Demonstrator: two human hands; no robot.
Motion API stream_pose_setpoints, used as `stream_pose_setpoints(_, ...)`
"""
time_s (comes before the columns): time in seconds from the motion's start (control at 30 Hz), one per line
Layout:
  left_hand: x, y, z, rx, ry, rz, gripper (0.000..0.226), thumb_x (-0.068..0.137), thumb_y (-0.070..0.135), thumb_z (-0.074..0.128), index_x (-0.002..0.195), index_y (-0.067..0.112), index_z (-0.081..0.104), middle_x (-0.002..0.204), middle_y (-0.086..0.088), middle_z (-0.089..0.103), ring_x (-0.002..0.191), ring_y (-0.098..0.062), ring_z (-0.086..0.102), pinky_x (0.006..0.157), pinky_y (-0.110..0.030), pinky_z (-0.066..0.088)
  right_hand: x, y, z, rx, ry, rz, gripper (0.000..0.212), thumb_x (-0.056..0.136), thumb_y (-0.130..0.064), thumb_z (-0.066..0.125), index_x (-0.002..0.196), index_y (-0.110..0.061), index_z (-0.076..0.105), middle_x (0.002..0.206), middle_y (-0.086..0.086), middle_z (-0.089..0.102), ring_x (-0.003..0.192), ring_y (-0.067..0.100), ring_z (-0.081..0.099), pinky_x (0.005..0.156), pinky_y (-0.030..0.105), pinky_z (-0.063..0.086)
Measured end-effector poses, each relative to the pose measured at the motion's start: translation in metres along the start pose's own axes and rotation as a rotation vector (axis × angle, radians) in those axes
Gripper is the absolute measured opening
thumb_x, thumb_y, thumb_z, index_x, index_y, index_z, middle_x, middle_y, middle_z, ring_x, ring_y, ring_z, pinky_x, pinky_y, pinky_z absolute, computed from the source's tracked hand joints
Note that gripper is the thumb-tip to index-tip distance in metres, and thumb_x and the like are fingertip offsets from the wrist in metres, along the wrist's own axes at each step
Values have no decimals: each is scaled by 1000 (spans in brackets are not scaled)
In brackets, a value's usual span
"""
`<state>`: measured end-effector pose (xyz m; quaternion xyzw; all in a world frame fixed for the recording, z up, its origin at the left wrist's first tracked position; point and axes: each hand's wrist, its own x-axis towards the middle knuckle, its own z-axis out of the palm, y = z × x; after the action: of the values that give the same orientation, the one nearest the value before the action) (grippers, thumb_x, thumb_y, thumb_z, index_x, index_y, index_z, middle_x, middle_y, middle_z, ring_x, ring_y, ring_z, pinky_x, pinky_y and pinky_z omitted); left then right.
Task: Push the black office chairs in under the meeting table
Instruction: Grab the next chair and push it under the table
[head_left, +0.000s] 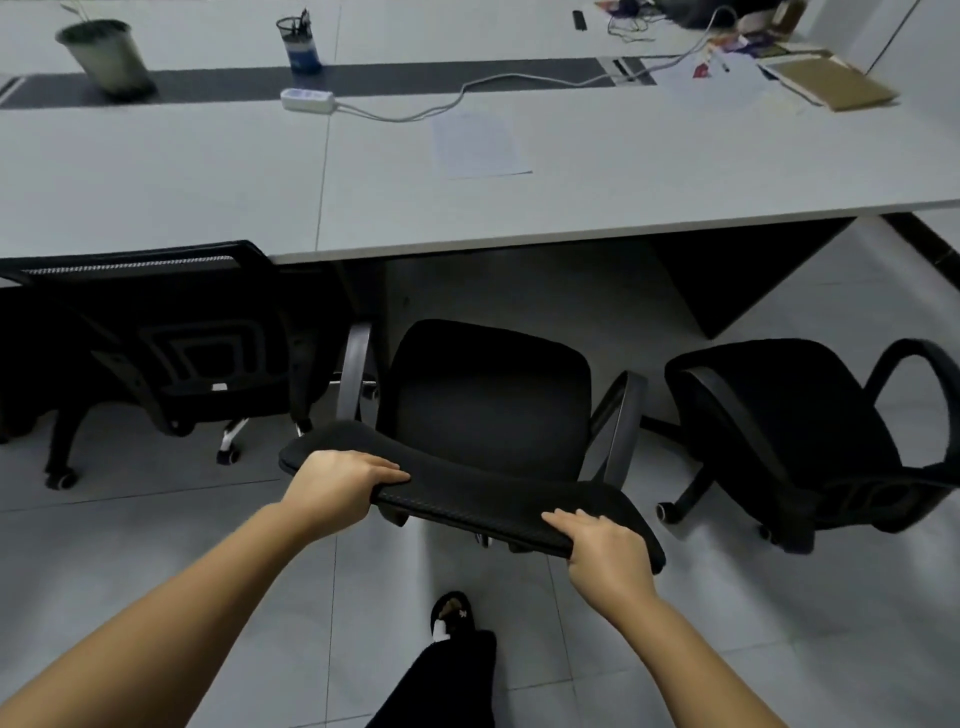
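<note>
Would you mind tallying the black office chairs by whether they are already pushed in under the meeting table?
Pushed in: 1, left chair
Not pushed in: 2, middle chair gripped by left hand and right hand, right chair
Total: 3

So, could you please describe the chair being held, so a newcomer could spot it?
Along the near edge of the white meeting table stand three black chairs. It is the middle chair, grey-armed, its backrest gripped by the left hand and right hand.

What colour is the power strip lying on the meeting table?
White, with a white cable; the power strip shows clearly in the head view.
</note>
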<state>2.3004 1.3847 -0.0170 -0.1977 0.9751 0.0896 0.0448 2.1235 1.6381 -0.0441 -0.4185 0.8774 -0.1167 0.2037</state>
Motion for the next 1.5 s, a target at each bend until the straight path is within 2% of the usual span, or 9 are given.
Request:
stream_pose_setpoints(0.17,38,-27,-11,-21,-24,60,55,67,-1,64,106,38,67,109,13,71,103,-12,66,70,-23,52,30,-10,-5,18,21,42,62,85,3,44,133,-35,42,142,-12,44,134,11,35,107,26,32)
stream_pose_setpoints(0.3,69,-35,-15,-48,-63,86,54,81,3,50,122,37,57,130,13,58,125,-9,50,89,-25,45,51,-8,-9,-9,50,61,62,80,6,49,128,-33,50,136,-9,52,129,14,45,102,30,40)
stream_pose_setpoints(0.47,109,-25,-9,-67,-91,53,54,85,5,46,128,38,50,138,12,51,130,-10,44,97,-28,43,89,22,-33,-109,78,52,67,49,14,71,98,-32,71,98,-7,74,91,17,70,70,31,58)
stream_pose_setpoints(0.63,156,-9,-2,-76,-45,-12,54,85,5,45,130,36,48,140,10,50,130,-11,44,96,-26,40,145,56,-72,-168,42,-23,60,80,4,50,124,-35,54,129,-11,58,123,12,51,97,27,42)
stream_pose_setpoints(0.83,218,14,-4,-98,-12,-118,52,82,5,51,126,32,54,133,6,57,124,-16,52,93,-28,44,215,98,-122,-223,-43,-88,57,88,-4,40,132,-40,42,141,-12,46,131,11,40,103,25,34)
stream_pose_setpoints(1.03,262,29,-7,-76,40,-234,51,56,-2,72,96,30,73,95,4,76,82,-20,73,59,-28,56,280,130,-156,-235,-90,-211,53,84,-7,50,125,-39,51,131,-7,58,117,19,56,89,30,45)
stream_pose_setpoints(1.23,302,17,-23,-103,16,-268,49,81,2,52,119,31,61,127,3,62,119,-17,57,85,-29,48,332,127,-174,-272,-128,-248,56,85,-9,44,129,-43,44,132,-13,55,110,14,58,83,27,44)
stream_pose_setpoints(1.4,327,-4,-23,-125,34,-304,48,76,0,57,111,32,66,118,3,68,106,-23,65,77,-31,51,371,119,-181,-272,-178,-226,59,85,-6,41,130,-44,42,137,-8,51,119,16,52,91,28,42)
stream_pose_setpoints(1.5,339,-17,-24,-136,22,-331,48,81,3,54,117,34,61,124,5,65,111,-22,61,81,-31,50,393,113,-185,-282,-190,-234,60,84,-5,41,129,-45,43,136,-9,52,116,18,53,90,29,43)
